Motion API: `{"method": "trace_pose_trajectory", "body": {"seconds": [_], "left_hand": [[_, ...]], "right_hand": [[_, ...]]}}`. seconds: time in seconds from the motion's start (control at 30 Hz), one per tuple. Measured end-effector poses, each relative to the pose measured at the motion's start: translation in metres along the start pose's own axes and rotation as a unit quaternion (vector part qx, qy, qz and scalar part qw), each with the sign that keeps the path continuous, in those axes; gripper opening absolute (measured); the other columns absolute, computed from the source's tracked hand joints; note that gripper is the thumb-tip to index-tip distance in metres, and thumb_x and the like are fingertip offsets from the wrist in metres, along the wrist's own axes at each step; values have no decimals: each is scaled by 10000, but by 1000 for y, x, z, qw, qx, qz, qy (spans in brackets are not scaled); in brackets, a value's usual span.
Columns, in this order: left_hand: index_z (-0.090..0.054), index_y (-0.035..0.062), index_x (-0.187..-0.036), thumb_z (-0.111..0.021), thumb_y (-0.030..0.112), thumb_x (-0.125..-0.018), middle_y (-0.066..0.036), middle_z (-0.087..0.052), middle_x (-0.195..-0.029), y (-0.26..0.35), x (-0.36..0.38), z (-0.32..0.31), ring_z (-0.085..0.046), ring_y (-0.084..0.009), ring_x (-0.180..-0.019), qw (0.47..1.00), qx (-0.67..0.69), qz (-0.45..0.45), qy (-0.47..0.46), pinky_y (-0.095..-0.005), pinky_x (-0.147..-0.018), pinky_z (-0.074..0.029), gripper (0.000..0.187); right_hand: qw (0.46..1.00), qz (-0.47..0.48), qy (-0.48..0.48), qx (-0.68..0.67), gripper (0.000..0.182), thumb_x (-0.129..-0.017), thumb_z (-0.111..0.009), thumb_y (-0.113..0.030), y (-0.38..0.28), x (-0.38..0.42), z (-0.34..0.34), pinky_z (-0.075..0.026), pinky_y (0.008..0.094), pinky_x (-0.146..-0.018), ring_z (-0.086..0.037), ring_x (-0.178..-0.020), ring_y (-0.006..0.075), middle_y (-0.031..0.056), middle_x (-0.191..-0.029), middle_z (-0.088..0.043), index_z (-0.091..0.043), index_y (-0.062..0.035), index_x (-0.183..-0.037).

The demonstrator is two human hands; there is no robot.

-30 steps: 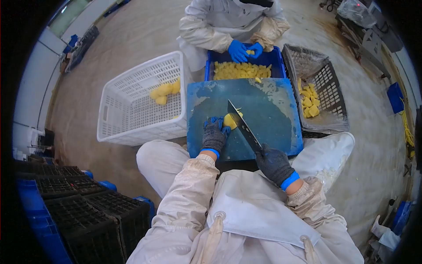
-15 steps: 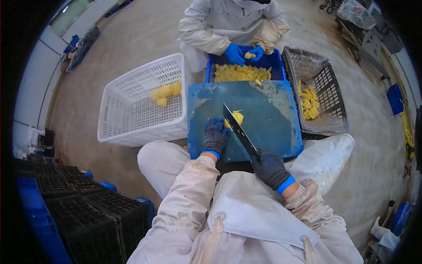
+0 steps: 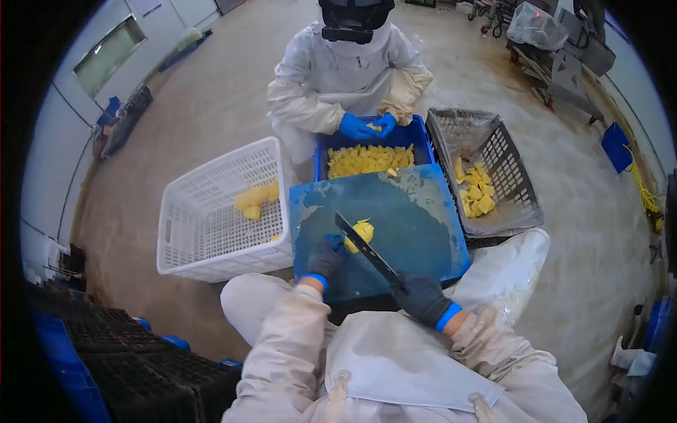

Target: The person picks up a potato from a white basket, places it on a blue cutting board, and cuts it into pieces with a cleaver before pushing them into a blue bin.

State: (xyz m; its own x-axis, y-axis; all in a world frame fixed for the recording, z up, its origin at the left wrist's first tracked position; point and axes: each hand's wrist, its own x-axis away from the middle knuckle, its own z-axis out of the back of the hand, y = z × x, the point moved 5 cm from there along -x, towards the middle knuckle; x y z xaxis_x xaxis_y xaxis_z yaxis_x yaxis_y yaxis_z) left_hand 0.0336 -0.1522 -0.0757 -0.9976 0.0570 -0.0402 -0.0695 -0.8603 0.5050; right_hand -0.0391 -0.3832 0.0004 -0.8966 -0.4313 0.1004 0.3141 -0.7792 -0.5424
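A blue cutting board (image 3: 416,247) lies in front of me, with a peeled yellow piece of produce (image 3: 363,231) near its middle. Wrapped around the handle of a long dark knife (image 3: 367,250) is my right hand (image 3: 423,299), in a dark grey glove. The blade slants up and left across the yellow piece, with part of it on either side. My left hand (image 3: 326,259), gloved in grey with blue fingertips, is curled at the left side of that piece, its fingers bent against it and slightly blurred.
Left of the board stands a white crate (image 3: 218,261) with peeled yellow produce (image 3: 257,199). Beyond it, a co-worker's blue-gloved hands (image 3: 368,127) hold a yellow piece over a blue bin (image 3: 422,137) of chunks. A lined dark crate (image 3: 518,169) with yellow pieces stands right.
The whole view has tilted upward, so the board sits lower. The knife stays across the yellow piece, and my left hand remains at its left side.
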Motion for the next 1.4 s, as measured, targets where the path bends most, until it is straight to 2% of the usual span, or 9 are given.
{"method": "trace_pose_trajectory", "body": {"seconds": [0.1, 0.2, 0.27, 0.37, 0.47, 0.77, 1.0, 1.07, 1.4], "left_hand": [[-633, 83, -1016, -556, 248, -822, -173, -638, -963, -50, -11, 28, -606, -336, -870, 984, 28, -19, -175, -389, -809, -474, 266], [-628, 67, -1047, -584, 262, -835, -169, -640, -915, -62, -9, 101, -623, -236, -744, 999, 46, 4, 10, -340, -670, -501, 291], [-609, 31, -1069, -590, 279, -833, -205, -616, -1004, -46, -2, 136, -639, -283, -755, 986, 94, 140, -9, -371, -692, -503, 343], [-607, 26, -1067, -591, 296, -850, -186, -625, -925, -78, 5, 125, -618, -227, -607, 969, 147, 198, -21, -344, -585, -498, 347], [-611, 34, -1059, -579, 317, -864, -157, -631, -838, -76, 4, 119, -591, -208, -545, 979, 124, 158, -16, -338, -548, -487, 345], [-597, 46, -1083, -564, 285, -875, -196, -608, -1024, -77, -10, 114, -584, -350, -968, 988, 96, 122, -7, -405, -836, -463, 318], [-597, 38, -1082, -560, 297, -875, -198, -607, -1026, -77, -17, 108, -582, -351, -965, 986, 114, 119, -15, -397, -843, -460, 334], [-615, 69, -1075, -561, 299, -877, -154, -629, -955, -67, -19, 113, -617, -283, -855, 998, 36, 49, 22, -361, -751, -486, 308], [-613, 60, -1041, -565, 283, -869, -178, -624, -975, -58, -17, 109, -595, -338, -920, 998, 51, 34, 26, -389, -808, -466, 286]], "right_hand": [[991, 99, -79, 35, 283, -837, -520, -314, 7, 0, 29, -478, 460, -622, -610, -698, 373, 188, -757, -618, -573, -57, -942], [977, 146, -146, 57, 286, -833, -519, -305, 22, -10, 32, -481, 453, -638, -611, -705, 369, 185, -757, -619, -573, -49, -949], [974, 124, -177, 65, 281, -826, -525, -302, 34, -23, 27, -478, 451, -672, -611, -739, 365, 188, -770, -619, -581, -59, -955], [968, 135, -203, 55, 289, -829, -520, -311, 49, -52, 23, -472, 451, -706, -608, -783, 364, 191, -810, -623, -596, -76, -977], [974, 112, -190, 50, 307, -837, -507, -328, 57, -84, 35, -468, 452, -715, -603, -805, 369, 193, -844, -624, -607, -91, -1005], [978, -7, -159, 133, 352, -831, -509, -362, 82, -170, 84, -455, 457, -784, -600, -845, 377, 204, -898, -632, -617, -106, -1046], [985, 4, 22, 172, 280, -812, -550, -282, 89, -191, 107, -487, 446, -689, -624, -789, 333, 156, -847, -640, -615, -126, -1036], [982, 0, 8, 189, 268, -814, -550, -268, 83, -179, 112, -489, 446, -678, -626, -775, 330, 151, -847, -641, -614, -132, -1035], [999, 24, -12, 32, 271, -819, -560, -214, 82, -60, 96, -478, 401, -601, -616, -691, 341, 190, -765, -623, -613, -83, -1050]]}}
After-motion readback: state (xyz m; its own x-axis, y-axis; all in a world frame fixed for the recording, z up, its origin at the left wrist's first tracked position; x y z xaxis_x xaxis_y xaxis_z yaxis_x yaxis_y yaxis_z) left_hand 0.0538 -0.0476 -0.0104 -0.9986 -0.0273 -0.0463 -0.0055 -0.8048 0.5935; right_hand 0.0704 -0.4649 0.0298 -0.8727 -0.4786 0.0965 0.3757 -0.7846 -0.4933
